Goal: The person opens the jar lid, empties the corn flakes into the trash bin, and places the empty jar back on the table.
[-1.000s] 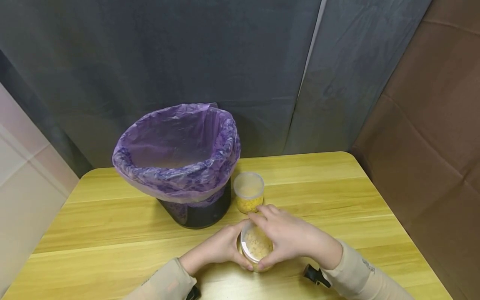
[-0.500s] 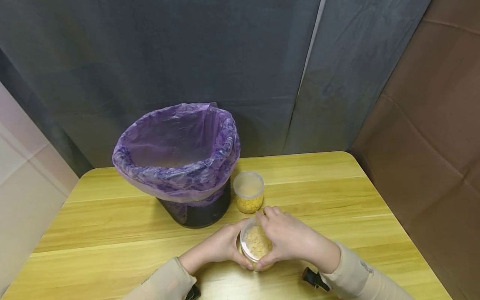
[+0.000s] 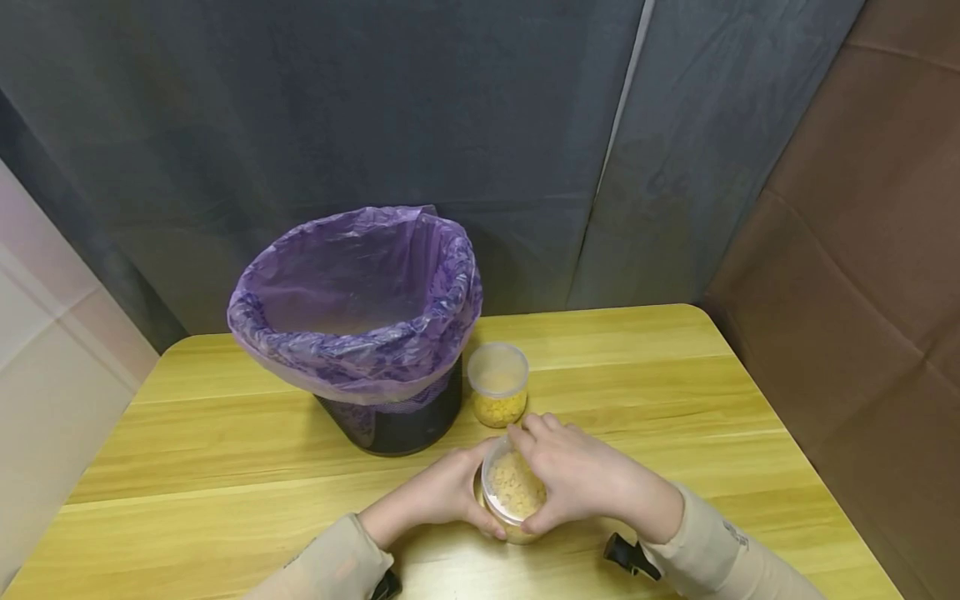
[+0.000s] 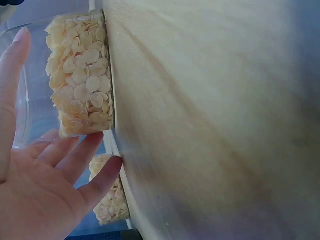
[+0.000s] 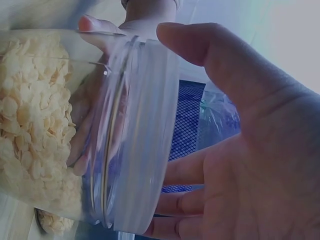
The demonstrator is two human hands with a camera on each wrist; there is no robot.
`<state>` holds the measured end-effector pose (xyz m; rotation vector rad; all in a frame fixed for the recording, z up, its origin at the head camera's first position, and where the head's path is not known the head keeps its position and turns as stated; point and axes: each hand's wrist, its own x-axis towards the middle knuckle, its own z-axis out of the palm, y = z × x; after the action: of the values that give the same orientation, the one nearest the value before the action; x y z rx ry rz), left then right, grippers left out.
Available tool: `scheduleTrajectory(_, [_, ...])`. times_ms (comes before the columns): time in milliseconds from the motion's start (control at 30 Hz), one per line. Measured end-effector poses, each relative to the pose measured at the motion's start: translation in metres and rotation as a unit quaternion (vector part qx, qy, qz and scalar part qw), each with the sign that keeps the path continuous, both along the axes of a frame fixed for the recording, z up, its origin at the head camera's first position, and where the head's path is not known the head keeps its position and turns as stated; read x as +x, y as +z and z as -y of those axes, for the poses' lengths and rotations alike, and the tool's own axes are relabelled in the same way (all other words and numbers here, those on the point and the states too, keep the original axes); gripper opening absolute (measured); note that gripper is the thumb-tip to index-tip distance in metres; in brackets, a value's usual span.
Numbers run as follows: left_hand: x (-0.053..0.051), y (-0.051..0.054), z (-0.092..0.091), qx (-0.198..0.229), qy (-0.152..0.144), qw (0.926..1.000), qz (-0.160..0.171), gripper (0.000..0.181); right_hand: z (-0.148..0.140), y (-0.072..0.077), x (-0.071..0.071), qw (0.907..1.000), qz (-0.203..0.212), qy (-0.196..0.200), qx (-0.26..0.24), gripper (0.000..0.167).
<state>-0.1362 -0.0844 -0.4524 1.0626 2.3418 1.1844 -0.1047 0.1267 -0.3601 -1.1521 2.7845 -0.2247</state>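
While the left hand (image 3: 446, 490) braces the clear plastic jar (image 4: 80, 75), the right hand (image 3: 576, 477) grips its translucent lid (image 5: 150, 140)

Since both hands meet at one jar, check it first: upright on the wood-grain table (image 3: 660, 383), at the near side, in front of the wastebasket and a second jar. Pale yellow flakes (image 5: 30, 110) fill the lower part; lid is on.

Left hand: thumb on one side of the jar, fingers wrapped round the other, slightly spread. Likely a steadying hold, keeping the jar from turning or sliding. Right hand comes over the top, thumb and fingers clamped on opposite sides of the lid's rim, palm facing it; probably held this way for purchase on the rim. How hard either presses, can't tell.

Second clear jar (image 3: 497, 379) stands upright, yellow bits at the bottom, just beside the black mesh wastebasket (image 3: 416, 429). Can't tell for sure if it's lidded. Probably parked there to leave the near side for handwork. Purple liner (image 3: 360, 358) is folded over the wastebasket's rim, presumably so the mouth stays open.
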Motion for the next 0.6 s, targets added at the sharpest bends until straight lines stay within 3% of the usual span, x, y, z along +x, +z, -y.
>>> scheduleTrajectory(333, [0.0006, 0.0012, -0.0001, 0.003, -0.002, 0.9999, 0.012, 0.109, -0.0024, 0.0011, -0.0044, 0.9996, 0.024, 0.016, 0.006, 0.101])
scheduleTrajectory(600, [-0.0002, -0.0007, 0.0010, 0.009, -0.007, 0.9999, 0.003, 0.114, -0.0060, 0.0074, -0.0083, 0.9982, 0.036, 0.025, -0.040, 0.102])
